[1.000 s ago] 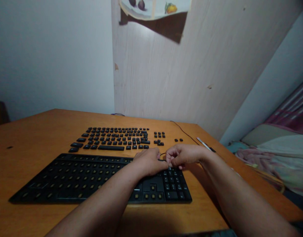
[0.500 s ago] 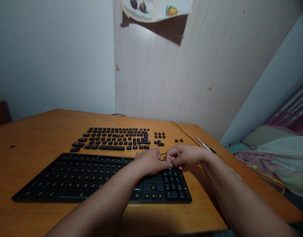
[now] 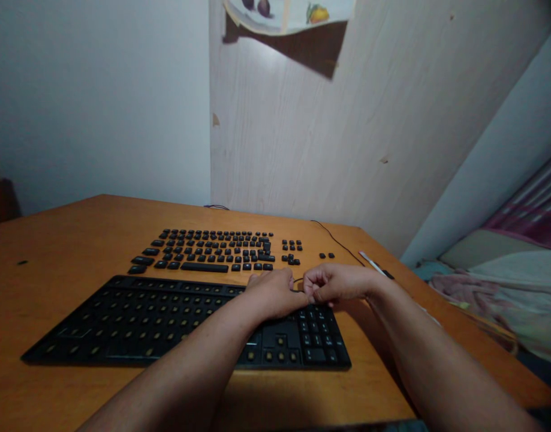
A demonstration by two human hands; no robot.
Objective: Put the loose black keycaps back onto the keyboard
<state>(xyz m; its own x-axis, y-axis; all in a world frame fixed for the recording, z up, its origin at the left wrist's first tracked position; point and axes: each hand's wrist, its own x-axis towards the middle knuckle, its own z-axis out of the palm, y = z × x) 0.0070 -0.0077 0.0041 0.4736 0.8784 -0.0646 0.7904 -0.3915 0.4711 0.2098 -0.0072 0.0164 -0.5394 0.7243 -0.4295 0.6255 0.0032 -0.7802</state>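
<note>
A black keyboard (image 3: 135,321) lies on the table, most of its left and middle part bare of keycaps, with pale key mounts showing. Its number pad (image 3: 318,339) at the right end carries keycaps. My left hand (image 3: 275,294) grips the keyboard at its far edge, fingers mostly hidden behind the palm, thumb stretched to the right. Just above the top of the number pad, my right hand (image 3: 331,285) is closed in a pinch, its fingertips meeting the left thumb. Whatever sits between those fingertips is too small to make out.
Loose black keycaps (image 3: 216,251) lie in keyboard-like rows behind the keyboard, with a long space bar (image 3: 204,267) in front. Two keycaps (image 3: 327,255) sit apart at the right. A thin cable (image 3: 338,240), a white stick-like object (image 3: 372,263) and the wooden table (image 3: 68,240) also show.
The camera view has shifted slightly. Both hands stay at the top of the number pad, the right fingertips pressed a little closer to the left thumb.
</note>
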